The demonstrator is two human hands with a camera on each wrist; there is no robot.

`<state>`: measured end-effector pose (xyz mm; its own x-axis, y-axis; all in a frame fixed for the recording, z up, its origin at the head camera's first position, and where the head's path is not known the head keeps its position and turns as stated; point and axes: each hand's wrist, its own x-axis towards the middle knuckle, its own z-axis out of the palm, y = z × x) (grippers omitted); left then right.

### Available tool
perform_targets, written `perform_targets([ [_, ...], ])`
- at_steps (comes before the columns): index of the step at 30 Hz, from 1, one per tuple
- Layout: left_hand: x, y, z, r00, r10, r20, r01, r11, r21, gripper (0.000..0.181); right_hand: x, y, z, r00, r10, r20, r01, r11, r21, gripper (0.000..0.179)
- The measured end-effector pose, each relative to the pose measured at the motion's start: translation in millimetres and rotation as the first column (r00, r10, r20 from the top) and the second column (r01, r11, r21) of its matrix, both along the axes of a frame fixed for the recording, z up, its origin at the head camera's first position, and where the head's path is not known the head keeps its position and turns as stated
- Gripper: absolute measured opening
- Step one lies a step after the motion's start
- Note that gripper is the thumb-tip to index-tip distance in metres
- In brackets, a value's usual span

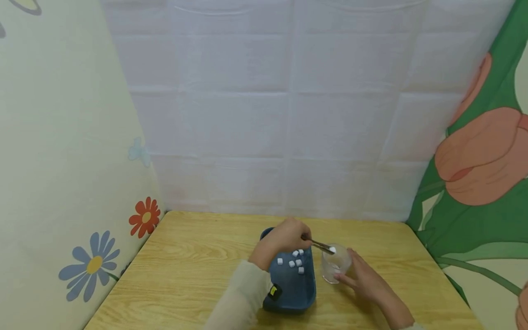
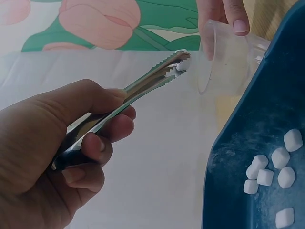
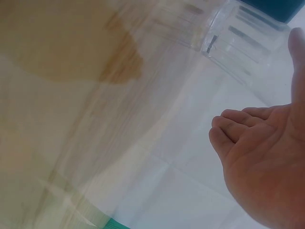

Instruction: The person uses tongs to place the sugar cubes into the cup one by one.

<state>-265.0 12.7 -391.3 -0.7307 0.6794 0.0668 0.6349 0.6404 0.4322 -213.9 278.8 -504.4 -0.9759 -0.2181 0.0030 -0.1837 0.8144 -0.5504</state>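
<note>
My left hand point(image 1: 288, 236) grips a pair of metal tongs point(image 2: 143, 86) with toothed tips, thumb on one side and fingers curled under the other. Between the tips is a white cube point(image 2: 181, 67), held at the mouth of a clear cup point(image 1: 336, 266). My right hand point(image 1: 367, 277) holds that cup from the right, thumb on the near side and fingers behind it. Left of the cup, under my left forearm, lies a dark blue tray point(image 1: 288, 293). Several more white cubes point(image 2: 265, 177) rest on the tray's floor.
Everything stands on a wood-grain table point(image 1: 185, 270). A white sheet point(image 1: 247, 137) hangs behind it, with a flower-patterned panel point(image 1: 95, 183) on the left and a green floral one point(image 1: 474, 229) on the right. A small black-and-yellow device point(image 1: 274, 291) sits at the left wrist.
</note>
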Motion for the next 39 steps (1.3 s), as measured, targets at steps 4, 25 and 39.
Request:
perform_targets([
  [4, -1.2, 5.7, -4.2, 1.0, 0.006, -0.001, -0.006, 1.0, -0.006, 0.014, -0.7, 1.4, -2.0, 1.0, -0.004, 0.004, 0.004, 1.0, 0.013, 0.102],
  [25, -3.5, 27.8, -17.7, 0.999, 0.032, -0.001, -0.032, 0.996, -0.089, 0.015, -2.3, 2.0, -3.9, 1.0, 0.012, -0.019, -0.012, 1.0, 0.002, 0.095],
  [39, -3.0, 36.9, -27.4, 0.999, 0.05, -0.015, -0.052, 0.989, -0.138, 0.015, -2.5, 0.6, -5.9, 0.999, 0.013, -0.033, -0.013, 1.0, -0.001, 0.094],
])
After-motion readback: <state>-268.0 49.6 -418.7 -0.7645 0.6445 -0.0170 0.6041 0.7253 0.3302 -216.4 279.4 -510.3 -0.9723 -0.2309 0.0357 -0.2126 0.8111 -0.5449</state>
